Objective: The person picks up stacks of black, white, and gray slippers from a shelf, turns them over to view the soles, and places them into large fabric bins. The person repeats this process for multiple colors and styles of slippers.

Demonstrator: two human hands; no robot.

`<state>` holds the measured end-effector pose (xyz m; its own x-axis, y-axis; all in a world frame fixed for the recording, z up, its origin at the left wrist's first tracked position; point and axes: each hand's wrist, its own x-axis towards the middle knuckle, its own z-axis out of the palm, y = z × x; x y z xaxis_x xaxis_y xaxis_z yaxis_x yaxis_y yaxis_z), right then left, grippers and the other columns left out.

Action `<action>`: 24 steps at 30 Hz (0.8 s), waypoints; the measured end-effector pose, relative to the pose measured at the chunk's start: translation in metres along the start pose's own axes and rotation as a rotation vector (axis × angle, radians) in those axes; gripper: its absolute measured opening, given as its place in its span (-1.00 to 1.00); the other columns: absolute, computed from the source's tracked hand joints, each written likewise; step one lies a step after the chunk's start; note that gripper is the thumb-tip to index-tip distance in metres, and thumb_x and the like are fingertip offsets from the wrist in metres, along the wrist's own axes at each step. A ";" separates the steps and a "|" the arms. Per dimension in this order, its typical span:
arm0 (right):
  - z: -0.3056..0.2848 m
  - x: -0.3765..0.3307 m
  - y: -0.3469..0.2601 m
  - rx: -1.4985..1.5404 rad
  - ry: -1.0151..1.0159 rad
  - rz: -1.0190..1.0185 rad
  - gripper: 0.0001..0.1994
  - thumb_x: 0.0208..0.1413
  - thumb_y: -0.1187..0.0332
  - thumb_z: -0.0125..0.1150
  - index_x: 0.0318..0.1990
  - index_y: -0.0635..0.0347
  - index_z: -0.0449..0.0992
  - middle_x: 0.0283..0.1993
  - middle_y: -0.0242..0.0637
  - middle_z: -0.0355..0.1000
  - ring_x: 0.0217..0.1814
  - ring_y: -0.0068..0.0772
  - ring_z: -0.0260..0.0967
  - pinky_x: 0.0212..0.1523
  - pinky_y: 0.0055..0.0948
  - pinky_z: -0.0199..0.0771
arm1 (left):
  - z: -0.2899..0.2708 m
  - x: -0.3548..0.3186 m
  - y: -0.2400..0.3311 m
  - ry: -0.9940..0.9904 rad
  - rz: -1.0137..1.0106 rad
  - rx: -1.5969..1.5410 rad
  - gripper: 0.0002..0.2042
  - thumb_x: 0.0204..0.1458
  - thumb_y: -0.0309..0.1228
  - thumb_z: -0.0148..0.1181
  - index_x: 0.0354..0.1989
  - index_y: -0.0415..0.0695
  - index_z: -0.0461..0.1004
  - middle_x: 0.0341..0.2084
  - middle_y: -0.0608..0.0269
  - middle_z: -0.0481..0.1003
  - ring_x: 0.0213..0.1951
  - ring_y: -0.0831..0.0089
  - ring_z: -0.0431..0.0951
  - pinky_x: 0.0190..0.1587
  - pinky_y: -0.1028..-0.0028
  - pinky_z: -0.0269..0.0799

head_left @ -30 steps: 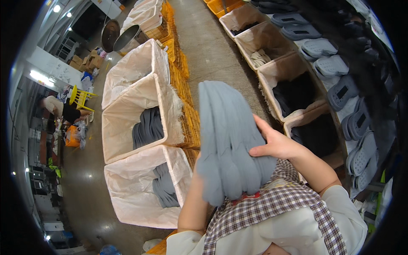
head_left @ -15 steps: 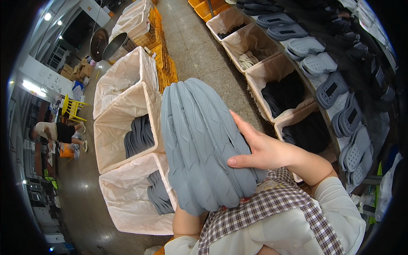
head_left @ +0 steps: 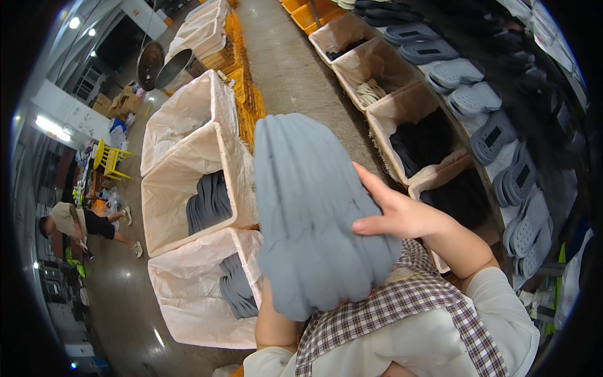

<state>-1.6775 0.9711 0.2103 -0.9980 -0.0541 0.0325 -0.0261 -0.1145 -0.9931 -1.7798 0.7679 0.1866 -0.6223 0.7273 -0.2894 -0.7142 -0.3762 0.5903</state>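
Note:
In front of my chest is a thick stack of grey shoe soles (head_left: pixel 314 213), pressed together side by side and blurred by motion. My right hand (head_left: pixel 399 217) grips its right side, with the thumb on top and the fingers along the edge. From below, my left forearm (head_left: pixel 276 323) runs up behind the stack, which hides my left hand and its fingers. Just left of the stack, more grey soles (head_left: pixel 239 286) lie in a bin with a pale cloth lining (head_left: pixel 188 295). The bin beyond it holds darker grey soles (head_left: pixel 210 201).
On the right, lined bins (head_left: pixel 383 119) hold dark and cream pieces beside a rack of grey clogs (head_left: pixel 474 97). Orange crates (head_left: pixel 248 94) and a metal drum (head_left: pixel 179 69) stand further off. At far left are a person (head_left: pixel 88 223) and a yellow chair (head_left: pixel 110 158).
The stack and my right hand have shifted slightly to the right, and the stack has blurred. The person at far left has changed stride, legs now wider apart.

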 end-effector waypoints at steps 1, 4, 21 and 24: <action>-0.003 0.004 0.003 0.037 0.005 0.036 -0.02 0.01 0.27 0.29 0.41 0.29 -0.33 0.46 -0.01 -0.26 0.51 -0.15 -0.30 0.41 -0.28 -0.21 | 0.002 0.000 0.000 0.002 0.002 0.008 -0.55 0.18 -0.37 -0.03 0.23 -0.27 0.18 0.08 0.04 0.37 0.03 0.28 0.46 0.05 0.34 0.42; -0.007 0.010 0.018 0.270 0.018 0.057 -0.04 -0.05 0.38 0.25 0.41 0.27 -0.30 0.46 0.00 -0.24 0.51 -0.17 -0.30 0.41 -0.30 -0.20 | 0.010 0.002 0.000 -0.002 0.011 0.014 -0.55 0.18 -0.38 -0.03 0.23 -0.27 0.18 0.08 0.04 0.37 0.03 0.28 0.46 0.05 0.34 0.42; -0.008 -0.002 0.041 0.535 0.046 0.055 0.04 -0.15 0.24 0.33 0.41 0.27 -0.29 0.44 -0.02 -0.17 0.49 -0.17 -0.21 0.41 -0.24 -0.17 | 0.024 0.006 -0.003 -0.087 0.011 0.119 -0.53 0.24 -0.30 -0.03 0.26 -0.21 0.09 0.07 0.13 0.36 0.03 0.37 0.45 0.03 0.35 0.44; -0.009 -0.002 0.043 0.554 0.039 0.056 0.03 -0.13 0.27 0.32 0.41 0.27 -0.29 0.44 -0.03 -0.17 0.49 -0.18 -0.19 0.40 -0.24 -0.14 | 0.024 0.008 -0.005 -0.070 -0.001 0.095 -0.55 0.25 -0.29 -0.05 0.25 -0.21 0.10 0.07 0.13 0.36 0.03 0.37 0.45 0.04 0.35 0.44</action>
<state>-1.6769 0.9751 0.1662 -0.9987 -0.0390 -0.0330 0.0501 -0.6177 -0.7848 -1.7731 0.7892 0.1993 -0.5951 0.7674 -0.2388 -0.6792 -0.3214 0.6598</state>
